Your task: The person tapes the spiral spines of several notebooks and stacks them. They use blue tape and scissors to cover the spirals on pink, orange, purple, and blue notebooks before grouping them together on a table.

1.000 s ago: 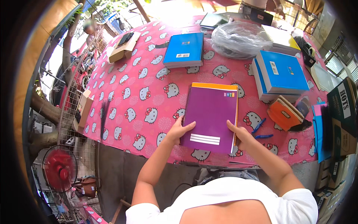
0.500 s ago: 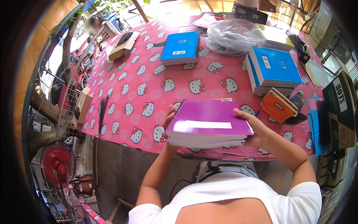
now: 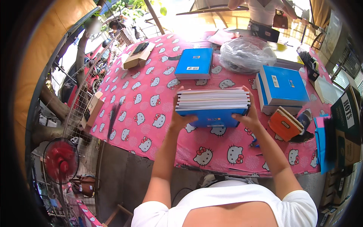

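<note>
Head view: notebook stack (image 3: 212, 107) between left hand (image 3: 180, 120) and right hand (image 3: 247, 116), above pink tablecloth (image 3: 132, 98).

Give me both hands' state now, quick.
Left hand: closed on the left end of the stack of notebooks.
Right hand: closed on its right end.

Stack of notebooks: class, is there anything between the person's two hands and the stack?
Nothing visible. The left hand and the right hand each clasp an end of the stack of notebooks directly, thumbs on its blue cover, lifted above the pink tablecloth.
</note>
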A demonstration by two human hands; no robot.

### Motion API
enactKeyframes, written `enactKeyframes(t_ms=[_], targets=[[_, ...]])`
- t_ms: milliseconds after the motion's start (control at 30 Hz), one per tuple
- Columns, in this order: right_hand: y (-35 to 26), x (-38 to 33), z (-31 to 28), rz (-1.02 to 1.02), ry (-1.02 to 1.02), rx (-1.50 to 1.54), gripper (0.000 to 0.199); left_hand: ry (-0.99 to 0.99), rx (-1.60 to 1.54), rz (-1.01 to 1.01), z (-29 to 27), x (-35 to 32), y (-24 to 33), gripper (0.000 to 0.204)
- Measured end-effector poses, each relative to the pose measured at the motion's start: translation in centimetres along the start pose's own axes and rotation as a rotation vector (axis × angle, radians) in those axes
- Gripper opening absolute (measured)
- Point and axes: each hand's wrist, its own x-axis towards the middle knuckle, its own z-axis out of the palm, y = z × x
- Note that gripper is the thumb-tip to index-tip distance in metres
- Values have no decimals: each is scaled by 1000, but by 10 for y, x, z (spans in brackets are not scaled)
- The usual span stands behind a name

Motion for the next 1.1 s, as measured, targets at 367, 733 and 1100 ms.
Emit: enactKeyframes(t_ms=[367,733,1100], targets=[[8,-4,11,175,98,92,104,104,39,-271,-4,2,18,89],[69,-54,-8,195,5,-186,103,56,233,-312,-20,-32,-20,75],[-27,110,26,-461,117,-732,94,378,-290,60,-37,19,-15,61]])
